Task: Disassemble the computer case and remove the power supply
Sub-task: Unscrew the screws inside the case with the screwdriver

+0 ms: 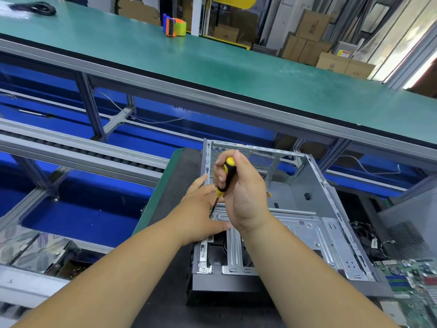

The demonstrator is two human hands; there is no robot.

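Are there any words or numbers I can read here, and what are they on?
None can be read.
Brown cardboard boxes: printed marks, too blurred.
Yellow and red sticker on a box: too small.
Green circuit board: markings too small.
Open grey metal computer case: no text visible.

tape dispenser [174,27] on green bench [236,67]; cardboard boxes [307,43] (stacked); circuit board [411,278]

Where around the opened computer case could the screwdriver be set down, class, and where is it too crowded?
Free: the dark mat left of the computer case, and the green bench behind it, between the tape dispenser and the cable bundle. Crowded: right of the case, where a circuit board and loose wires lie.
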